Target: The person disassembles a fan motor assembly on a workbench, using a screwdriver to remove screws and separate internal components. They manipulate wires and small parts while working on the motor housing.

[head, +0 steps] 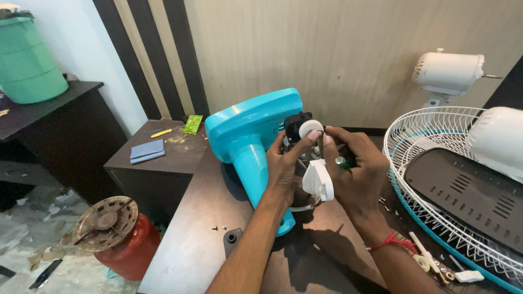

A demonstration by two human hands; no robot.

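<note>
Holding a small fan assembly above the brown table point(190, 256), both hands meet at the middle of the view. The left hand point(283, 169) is closed around the black motor part point(297, 126), and its thumb presses on the round white knob point(310, 129) on top of it. The right hand point(354, 174) is curled narrow around a screwdriver with a green handle point(341, 161); its thin shaft points up toward the knob. A white plastic piece point(319, 181) hangs just under the hands, between both palms, and a white cable goes down from it. A red thread point(393, 242) is tied on the right wrist.

Just behind the left hand stands the turquoise fan housing point(248, 130), tilted, with its neck going down to the table. The motor part sits at the open side of this housing, touching it.

On the right side of the table lies a white wire fan guard point(414, 136) with a blue rim, and a dark grey vented panel point(468, 190) lies inside it. Behind it, near the wall, is a white fan motor head point(448, 72). Small screws point(219, 227) and a dark bracket point(231, 238) lie on the table near the left forearm. White clips point(430, 264) lie near the right forearm.

At left, a lower dark cabinet point(174, 155) carries a blue-grey pad point(147, 151) and a green packet point(192, 124). A red gas cylinder point(128, 253) stands on the floor, and a green bucket point(27, 60) is on a dark shelf.
</note>
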